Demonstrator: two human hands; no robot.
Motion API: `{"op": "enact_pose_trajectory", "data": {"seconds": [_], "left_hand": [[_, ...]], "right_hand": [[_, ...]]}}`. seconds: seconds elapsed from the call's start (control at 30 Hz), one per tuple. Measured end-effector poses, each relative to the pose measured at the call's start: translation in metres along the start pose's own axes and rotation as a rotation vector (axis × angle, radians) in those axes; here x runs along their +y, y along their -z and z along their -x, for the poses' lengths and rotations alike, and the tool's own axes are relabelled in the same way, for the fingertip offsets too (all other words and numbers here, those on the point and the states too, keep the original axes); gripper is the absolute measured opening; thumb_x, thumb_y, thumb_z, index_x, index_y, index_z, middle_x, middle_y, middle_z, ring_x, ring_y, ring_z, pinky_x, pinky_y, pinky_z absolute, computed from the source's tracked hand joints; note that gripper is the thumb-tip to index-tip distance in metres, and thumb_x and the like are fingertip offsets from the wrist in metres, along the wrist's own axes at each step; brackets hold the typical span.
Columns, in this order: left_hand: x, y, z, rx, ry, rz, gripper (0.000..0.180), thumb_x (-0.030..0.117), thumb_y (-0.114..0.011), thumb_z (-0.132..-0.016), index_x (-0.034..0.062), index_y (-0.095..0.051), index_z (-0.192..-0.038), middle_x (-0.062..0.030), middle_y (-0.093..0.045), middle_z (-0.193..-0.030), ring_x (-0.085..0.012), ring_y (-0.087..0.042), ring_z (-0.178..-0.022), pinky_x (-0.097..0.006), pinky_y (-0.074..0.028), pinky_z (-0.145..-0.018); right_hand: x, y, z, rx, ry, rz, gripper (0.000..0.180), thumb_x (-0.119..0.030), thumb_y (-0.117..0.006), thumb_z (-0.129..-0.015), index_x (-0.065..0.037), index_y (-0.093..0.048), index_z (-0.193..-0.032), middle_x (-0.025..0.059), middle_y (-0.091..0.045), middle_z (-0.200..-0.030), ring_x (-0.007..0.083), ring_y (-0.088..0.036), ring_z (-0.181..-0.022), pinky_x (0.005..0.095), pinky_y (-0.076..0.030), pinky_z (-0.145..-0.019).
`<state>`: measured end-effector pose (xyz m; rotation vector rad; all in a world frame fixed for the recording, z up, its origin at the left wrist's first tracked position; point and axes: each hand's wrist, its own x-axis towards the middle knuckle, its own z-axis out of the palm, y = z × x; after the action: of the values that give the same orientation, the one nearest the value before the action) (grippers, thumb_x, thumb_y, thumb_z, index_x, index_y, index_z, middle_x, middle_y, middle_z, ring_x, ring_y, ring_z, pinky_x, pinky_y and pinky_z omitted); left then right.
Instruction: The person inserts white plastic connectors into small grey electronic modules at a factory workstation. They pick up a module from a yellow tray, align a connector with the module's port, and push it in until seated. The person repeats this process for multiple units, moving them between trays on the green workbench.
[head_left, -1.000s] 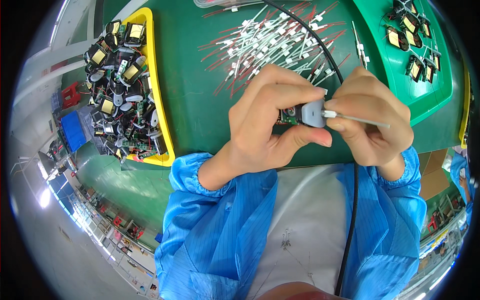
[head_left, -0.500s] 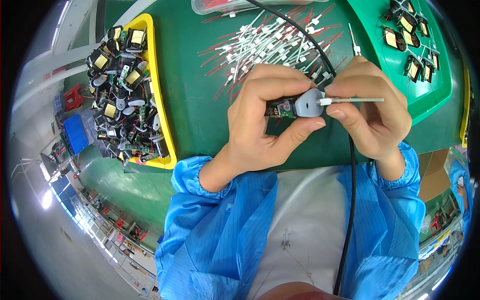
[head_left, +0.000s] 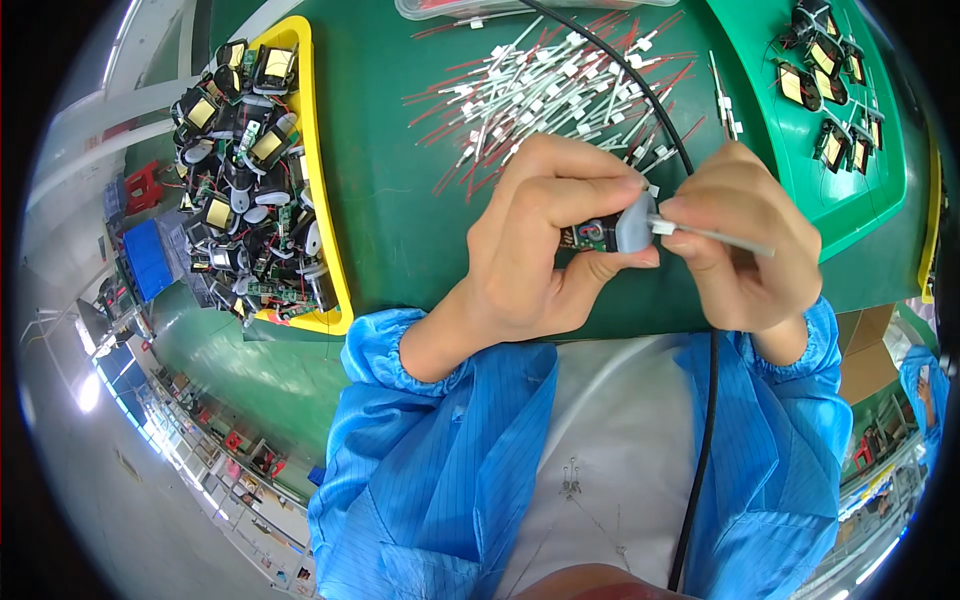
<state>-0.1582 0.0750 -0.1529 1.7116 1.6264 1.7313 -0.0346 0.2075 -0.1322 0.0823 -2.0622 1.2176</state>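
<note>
My left hand (head_left: 540, 250) grips a small green circuit board with a grey plastic part (head_left: 625, 228) between thumb and fingers, just above the green mat (head_left: 400, 200). My right hand (head_left: 745, 250) pinches a thin white-sleeved wire with a small white connector (head_left: 715, 236), its end touching the grey part. Both forearms wear blue sleeves. Beyond the hands lies a spread pile of red-and-white wires (head_left: 560, 85) on the mat.
A yellow bin (head_left: 325, 240) at left holds several small boards with coils. A green tray (head_left: 860, 200) at upper right carries several yellow-topped components. A black cable (head_left: 705, 420) runs from the mat down past my right wrist. A workshop floor lies below left.
Both hands have shifted slightly up and right with the board. The wire in my right hand has moved in against the grey part.
</note>
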Motion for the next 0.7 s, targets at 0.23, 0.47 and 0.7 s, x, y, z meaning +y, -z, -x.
{"op": "enact_pose_trajectory", "data": {"seconds": [0.23,0.47,0.7], "left_hand": [[0.004,-0.005,0.003,0.068,0.081,0.117,0.039,0.011,-0.076,-0.073,-0.0027,-0.053,-0.102,-0.0159,-0.059,-0.091,-0.0209,-0.057,-0.075,-0.028,-0.046,-0.061],[0.015,-0.005,0.001,0.092,0.645,0.724,0.036,0.016,-0.064,-0.086,-0.0029,-0.046,-0.111,-0.0137,-0.054,-0.1,-0.0183,-0.057,-0.083,-0.028,-0.048,-0.072],[0.014,-0.001,-0.002,0.031,0.756,0.813,0.037,0.022,-0.057,-0.091,-0.0037,-0.044,-0.114,-0.0151,-0.054,-0.102,-0.0184,-0.056,-0.085,-0.03,-0.046,-0.072]], "right_hand": [[0.004,0.0,0.002,0.007,-0.031,-0.071,0.017,0.003,-0.071,-0.073,0.008,-0.061,-0.086,0.0151,-0.063,-0.077,0.0222,-0.057,-0.062,0.0306,-0.042,-0.052],[0.003,0.008,0.002,0.003,-0.294,-0.156,0.026,-0.015,-0.062,-0.086,0.009,-0.057,-0.097,0.0127,-0.059,-0.079,0.0177,-0.051,-0.067,0.0275,-0.04,-0.059],[0.003,0.009,0.005,0.059,-0.305,-0.1,0.023,-0.012,-0.057,-0.089,0.009,-0.056,-0.099,0.0144,-0.059,-0.086,0.0174,-0.053,-0.073,0.0266,-0.042,-0.063]]}}
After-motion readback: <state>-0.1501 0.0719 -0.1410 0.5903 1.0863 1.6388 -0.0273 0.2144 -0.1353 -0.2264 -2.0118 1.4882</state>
